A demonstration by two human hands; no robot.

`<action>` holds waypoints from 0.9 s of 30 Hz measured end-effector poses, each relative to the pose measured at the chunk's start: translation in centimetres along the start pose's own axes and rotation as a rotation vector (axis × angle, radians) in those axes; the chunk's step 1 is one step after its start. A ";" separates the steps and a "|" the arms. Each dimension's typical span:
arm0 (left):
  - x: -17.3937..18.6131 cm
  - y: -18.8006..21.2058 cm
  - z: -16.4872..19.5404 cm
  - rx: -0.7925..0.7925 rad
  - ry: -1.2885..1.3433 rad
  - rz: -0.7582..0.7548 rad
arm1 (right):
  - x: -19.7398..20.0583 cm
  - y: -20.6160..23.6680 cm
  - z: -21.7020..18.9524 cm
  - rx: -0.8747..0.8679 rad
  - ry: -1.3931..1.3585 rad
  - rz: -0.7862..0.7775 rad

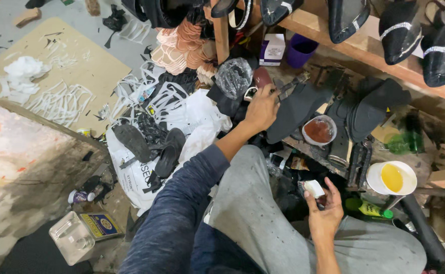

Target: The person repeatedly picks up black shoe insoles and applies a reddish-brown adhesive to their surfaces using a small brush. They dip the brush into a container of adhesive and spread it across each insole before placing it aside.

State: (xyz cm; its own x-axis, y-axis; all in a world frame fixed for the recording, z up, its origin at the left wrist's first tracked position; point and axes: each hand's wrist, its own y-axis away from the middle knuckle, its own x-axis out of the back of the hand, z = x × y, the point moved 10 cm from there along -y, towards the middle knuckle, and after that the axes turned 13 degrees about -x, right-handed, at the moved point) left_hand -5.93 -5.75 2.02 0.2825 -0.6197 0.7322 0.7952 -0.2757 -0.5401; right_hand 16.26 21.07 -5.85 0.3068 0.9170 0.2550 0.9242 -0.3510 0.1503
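My left hand [261,108] reaches forward over the cluttered workbench and grips a dark metal tool [289,84], pliers-like, beside a black shoe upper [296,111]. My right hand [325,213] rests near my grey-trousered knee and holds a small white piece [314,188] between thumb and fingers. A small tub of reddish-brown paste [318,131] stands just right of the black upper. A white cup of yellow liquid [392,178] sits to the right of my right hand.
Black shoes [400,28] line a wooden shelf [334,38] at the top. Black soles [132,142] lie on a white bag at the left. White strips litter a cardboard sheet [80,66]. A green bottle [369,208] and a clear tray [72,237] lie low.
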 end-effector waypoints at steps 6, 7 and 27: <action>-1.4 1.5 0.9 -0.037 -0.014 -0.012 | -0.2 0.3 -0.6 0.004 -0.009 -0.006; -1.8 1.9 1.0 0.002 -0.008 -0.021 | -0.1 0.3 -0.7 0.008 0.004 -0.003; -5.2 0.1 1.2 0.346 0.341 -0.074 | 1.7 -0.3 0.3 0.033 -0.041 0.041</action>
State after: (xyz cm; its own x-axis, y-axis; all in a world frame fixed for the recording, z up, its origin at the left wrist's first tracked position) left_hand -6.65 -1.69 -1.36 0.0730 -0.8288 0.5547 0.9543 -0.1036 -0.2803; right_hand 16.57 22.79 -5.74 0.3525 0.9093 0.2210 0.9177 -0.3822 0.1085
